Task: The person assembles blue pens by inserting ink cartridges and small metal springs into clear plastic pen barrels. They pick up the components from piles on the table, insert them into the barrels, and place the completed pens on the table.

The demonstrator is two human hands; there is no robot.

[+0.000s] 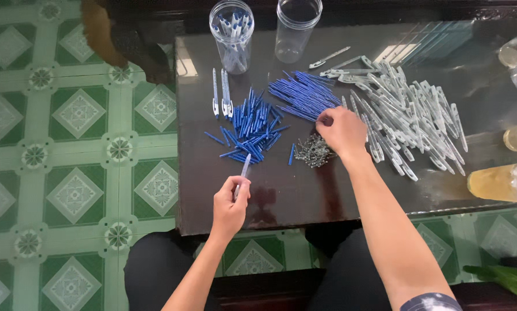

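Dark glossy table (281, 196) carries two clear jars (232, 34), blue tube piles (253, 129), clear barrels (408, 115), small springs (313, 151) and bottles (500, 181) at its right edge.

We are viewing the scene under bright, even daylight. The dark glossy table top (304, 196) is reflecting a window as a pale glare patch near its far right corner, and a smaller one near its far left edge. The hands are casting only soft, faint shadows. The centre is staying sharp; the bottles at the right edge (500, 181) are appearing slightly soft. The floor tile lines (68, 144) are bowing gently toward the frame edges.
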